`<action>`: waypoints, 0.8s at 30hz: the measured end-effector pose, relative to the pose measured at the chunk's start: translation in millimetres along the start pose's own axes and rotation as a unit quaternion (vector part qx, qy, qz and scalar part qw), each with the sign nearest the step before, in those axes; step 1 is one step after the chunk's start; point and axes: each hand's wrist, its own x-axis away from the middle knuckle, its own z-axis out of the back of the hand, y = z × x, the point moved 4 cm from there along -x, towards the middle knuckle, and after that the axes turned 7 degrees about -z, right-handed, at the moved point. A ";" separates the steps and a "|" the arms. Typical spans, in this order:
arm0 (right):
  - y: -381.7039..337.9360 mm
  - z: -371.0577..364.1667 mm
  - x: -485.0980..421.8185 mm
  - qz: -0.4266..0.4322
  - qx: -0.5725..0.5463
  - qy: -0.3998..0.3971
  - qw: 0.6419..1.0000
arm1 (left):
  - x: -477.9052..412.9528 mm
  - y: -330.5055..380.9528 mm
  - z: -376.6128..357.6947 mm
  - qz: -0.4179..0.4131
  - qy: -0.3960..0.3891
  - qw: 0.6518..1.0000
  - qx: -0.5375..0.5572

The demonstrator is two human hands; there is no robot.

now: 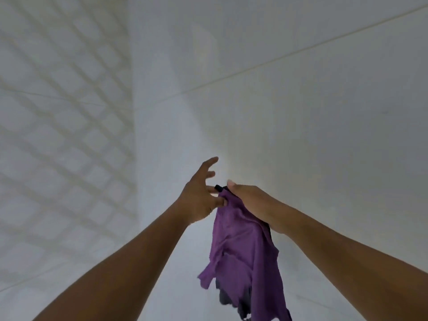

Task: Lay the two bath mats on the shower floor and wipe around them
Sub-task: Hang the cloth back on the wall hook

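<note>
A purple cloth (240,251) with a dark underside hangs down in front of the white tiled wall, its top edge bunched near a small black hook or peg (218,187). My right hand (252,202) lies over the cloth's top edge, palm down, gripping it. My left hand (199,195) is beside it on the left, with fingers spread and the lower fingertips touching the top of the cloth. No bath mat and no shower floor are in view.
White tiled walls fill the view, meeting in a corner (133,126) left of centre. The left wall (58,135) carries a grid-shaped shadow pattern. The right wall (324,112) is plain with thin grout lines.
</note>
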 end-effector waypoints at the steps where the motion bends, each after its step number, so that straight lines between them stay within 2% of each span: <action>1: 7.8 23.6 9.3 0.001 0.007 0.035 0.999 | -8.4 11.3 -22.9 -0.021 -0.020 1.000 0.000; 5: 39.4 107.4 50.6 0.009 0.019 0.161 0.987 | -28.2 58.8 -106.3 -0.104 -0.074 0.992 -0.018; 9: 63.3 167.2 94.7 0.011 0.017 0.219 0.975 | -35.0 97.3 -171.3 -0.143 -0.070 0.987 -0.029; 11: 71.4 192.0 112.6 0.017 0.027 0.252 0.967 | -36.7 110.2 -198.2 -0.130 -0.059 0.990 0.005; 15: 87.5 225.7 143.7 0.043 0.074 0.324 0.942 | -36.2 122.1 -246.4 -0.040 -0.061 0.994 0.087; 18: 98.2 241.9 163.4 0.058 0.083 0.347 0.932 | -33.2 132.4 -275.7 -0.011 -0.099 0.984 0.146; 24: 97.7 267.7 183.0 0.070 0.038 0.348 0.934 | -36.2 166.4 -299.7 -0.096 -0.088 0.984 0.123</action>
